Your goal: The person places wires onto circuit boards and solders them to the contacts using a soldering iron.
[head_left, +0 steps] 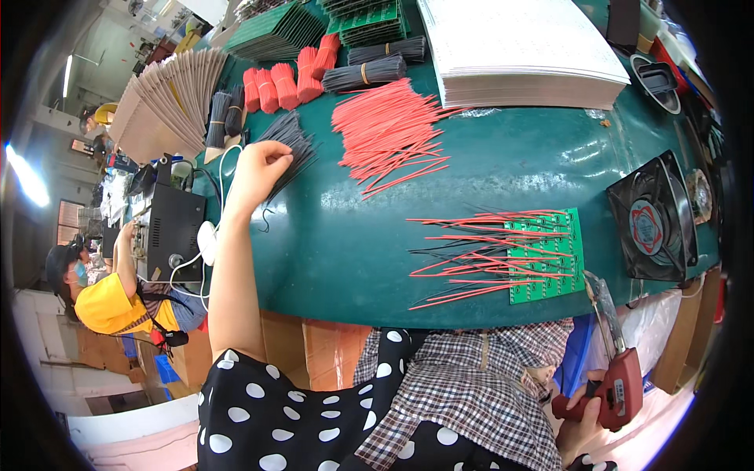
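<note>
My left hand [263,170] reaches to the near edge of a loose pile of black wires [289,135]. Its thumb and fingers are pinched together on black wire; how many strands lie in the pinch is hidden. My right hand [581,424] grips the red handle of a soldering gun [620,388] at the lower right. The gun's metal tip points up toward the lower right corner of a green circuit board [577,243]. Red and black wires [463,263] extend leftward from that board. A loose heap of red wires [385,129] lies right of the black pile.
Bundled red wires [284,86], bundled black wires [365,74] and stacked green boards [275,31] sit at the back. A tall paper stack [518,47] stands far right of them. A black fan [652,220] is at the right edge, a dark metal box [174,228] at left. Another person [118,302] works beyond it.
</note>
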`<state>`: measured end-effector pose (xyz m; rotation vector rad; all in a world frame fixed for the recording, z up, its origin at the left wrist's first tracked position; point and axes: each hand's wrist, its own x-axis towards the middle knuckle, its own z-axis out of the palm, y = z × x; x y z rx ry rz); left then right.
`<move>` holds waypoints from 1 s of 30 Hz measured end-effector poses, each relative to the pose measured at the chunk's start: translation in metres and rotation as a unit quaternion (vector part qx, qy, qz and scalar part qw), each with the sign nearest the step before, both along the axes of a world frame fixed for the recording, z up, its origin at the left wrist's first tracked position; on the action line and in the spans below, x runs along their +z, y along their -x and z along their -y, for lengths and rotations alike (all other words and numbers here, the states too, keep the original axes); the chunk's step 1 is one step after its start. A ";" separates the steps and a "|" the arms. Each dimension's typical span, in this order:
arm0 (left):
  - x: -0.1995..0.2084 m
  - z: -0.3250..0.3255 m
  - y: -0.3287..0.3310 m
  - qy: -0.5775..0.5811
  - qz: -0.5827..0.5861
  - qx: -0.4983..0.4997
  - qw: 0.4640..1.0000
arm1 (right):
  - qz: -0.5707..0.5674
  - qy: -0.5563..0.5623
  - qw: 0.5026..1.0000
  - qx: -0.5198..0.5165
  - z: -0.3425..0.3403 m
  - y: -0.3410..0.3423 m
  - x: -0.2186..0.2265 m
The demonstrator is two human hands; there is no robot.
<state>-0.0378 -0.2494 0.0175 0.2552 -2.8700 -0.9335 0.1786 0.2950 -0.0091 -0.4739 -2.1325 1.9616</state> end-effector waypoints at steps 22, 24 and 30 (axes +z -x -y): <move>0.008 0.014 -0.001 -0.184 0.089 0.074 0.976 | 0.006 0.019 1.000 -0.017 -0.002 -0.007 -0.005; 0.009 0.011 -0.003 -0.184 0.095 0.071 0.976 | 0.004 0.020 1.000 -0.021 -0.001 -0.007 -0.006; 0.022 -0.019 -0.024 -0.108 0.136 0.089 0.981 | 0.005 0.030 0.999 -0.018 -0.005 -0.006 -0.011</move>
